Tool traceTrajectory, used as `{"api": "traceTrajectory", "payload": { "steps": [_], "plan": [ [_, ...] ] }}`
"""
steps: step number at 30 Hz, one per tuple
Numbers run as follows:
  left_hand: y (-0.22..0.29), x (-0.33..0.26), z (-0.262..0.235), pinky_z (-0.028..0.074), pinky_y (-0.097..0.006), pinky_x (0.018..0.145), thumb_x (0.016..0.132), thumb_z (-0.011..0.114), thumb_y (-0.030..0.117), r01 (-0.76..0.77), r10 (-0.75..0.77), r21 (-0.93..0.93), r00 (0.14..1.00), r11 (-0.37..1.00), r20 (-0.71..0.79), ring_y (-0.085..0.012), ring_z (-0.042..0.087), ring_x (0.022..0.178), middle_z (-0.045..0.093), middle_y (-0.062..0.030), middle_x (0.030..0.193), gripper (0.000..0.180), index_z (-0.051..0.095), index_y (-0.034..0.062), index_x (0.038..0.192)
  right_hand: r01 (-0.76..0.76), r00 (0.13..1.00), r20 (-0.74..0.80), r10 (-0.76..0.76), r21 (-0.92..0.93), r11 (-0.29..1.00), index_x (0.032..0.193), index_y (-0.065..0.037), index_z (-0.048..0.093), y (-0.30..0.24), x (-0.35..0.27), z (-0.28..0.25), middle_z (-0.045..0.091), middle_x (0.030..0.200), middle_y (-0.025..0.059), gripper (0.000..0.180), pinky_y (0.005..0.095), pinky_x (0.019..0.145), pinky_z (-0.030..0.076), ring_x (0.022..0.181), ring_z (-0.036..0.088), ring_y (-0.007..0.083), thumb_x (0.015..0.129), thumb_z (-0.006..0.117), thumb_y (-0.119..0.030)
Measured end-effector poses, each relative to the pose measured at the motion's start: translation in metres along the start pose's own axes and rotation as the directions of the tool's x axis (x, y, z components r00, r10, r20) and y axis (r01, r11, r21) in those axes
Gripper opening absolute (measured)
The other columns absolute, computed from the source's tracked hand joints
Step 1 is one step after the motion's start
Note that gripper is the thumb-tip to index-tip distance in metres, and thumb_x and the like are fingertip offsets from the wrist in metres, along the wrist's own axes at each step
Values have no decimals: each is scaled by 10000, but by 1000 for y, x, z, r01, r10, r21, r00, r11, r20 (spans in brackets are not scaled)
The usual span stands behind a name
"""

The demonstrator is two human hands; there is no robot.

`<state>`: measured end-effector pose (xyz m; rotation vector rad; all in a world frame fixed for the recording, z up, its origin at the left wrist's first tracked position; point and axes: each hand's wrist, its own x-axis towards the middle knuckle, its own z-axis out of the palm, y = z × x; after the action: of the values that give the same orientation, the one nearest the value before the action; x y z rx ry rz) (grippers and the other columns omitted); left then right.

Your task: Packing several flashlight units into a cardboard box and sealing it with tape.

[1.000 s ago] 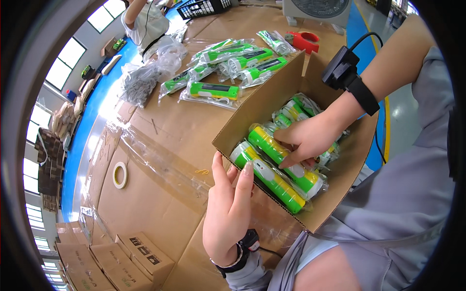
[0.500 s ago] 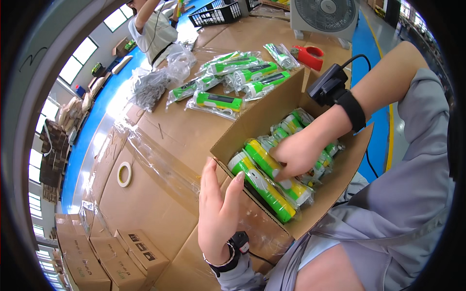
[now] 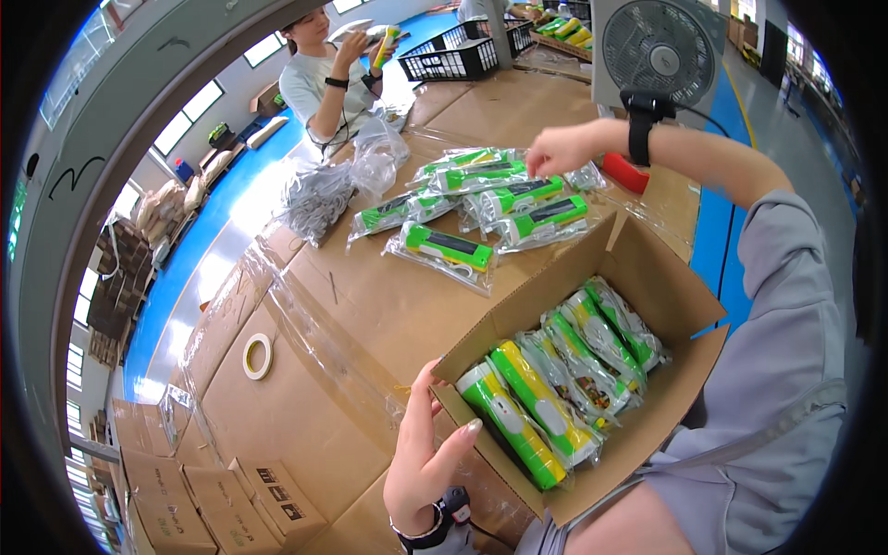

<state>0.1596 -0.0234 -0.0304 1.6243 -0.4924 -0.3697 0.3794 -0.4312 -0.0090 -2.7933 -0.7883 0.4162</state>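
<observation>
An open cardboard box stands tilted before me, with several green and yellow flashlights in clear plastic bags lying side by side in it. Cupped round the box's left corner is my left hand, its thumb against the outer wall and its fingers bent at the rim. My right hand is over the far side of a pile of bagged flashlights with dark panels. Its fingers are curled together, and no object shows in them. A dark device is strapped to each of my wrists.
Clear bags and a grey bundle lie left of the pile. A tape roll, a red tape dispenser, closed cartons, a fan and a black crate stand around. Across the table, a person holds a flashlight.
My right hand has left the box and moved away from me to the pile. My left hand has closed in round the box's corner. The whole view has shifted.
</observation>
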Motion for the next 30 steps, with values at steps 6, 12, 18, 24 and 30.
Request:
{"api": "traceTrajectory", "payload": {
  "steps": [6,12,18,24,30],
  "plan": [
    [-7,4,-1,294,-376,1044,769,577,139,-3,3,7,1000,1000,4,-249,404,1215,440,-169,1284,711,276,-76,1376,59,992,-107,-70,-103,993,1186,-6,563,47,24,58,552,1147,194,401,414,933,423,1089,533,318,877,593,-260],
    [-5,1,5,242,-369,1068,756,578,177,28,-30,-46,999,999,-39,-260,388,1222,434,-174,1290,728,274,-72,1369,-221,975,78,208,238,946,1133,-36,602,54,46,42,600,1100,137,587,354,874,450,1050,561,263,787,666,-506],
    [-2,6,7,241,-372,1071,776,569,198,59,-61,-50,997,997,-47,-263,392,1210,435,-175,1276,714,275,-68,1369,-334,877,394,274,90,938,1034,-30,646,25,46,55,641,963,103,713,336,821,464,929,591,228,654,740,-626],
    [0,3,3,294,-389,1057,800,566,155,62,-62,-15,998,998,-11,-255,415,1192,428,-174,1271,699,256,-66,1386,-262,902,405,146,246,933,1018,-35,653,6,38,74,660,967,100,634,321,787,454,907,594,203,606,848,-476],
    [0,2,4,297,-404,1069,819,562,142,16,-16,2,1000,1000,11,-241,415,1219,432,-169,1284,690,243,-61,1396,-40,974,-200,110,322,946,1017,-32,610,1,-1,23,650,913,57,553,287,744,478,824,604,145,609,872,-299]
  ]
}}
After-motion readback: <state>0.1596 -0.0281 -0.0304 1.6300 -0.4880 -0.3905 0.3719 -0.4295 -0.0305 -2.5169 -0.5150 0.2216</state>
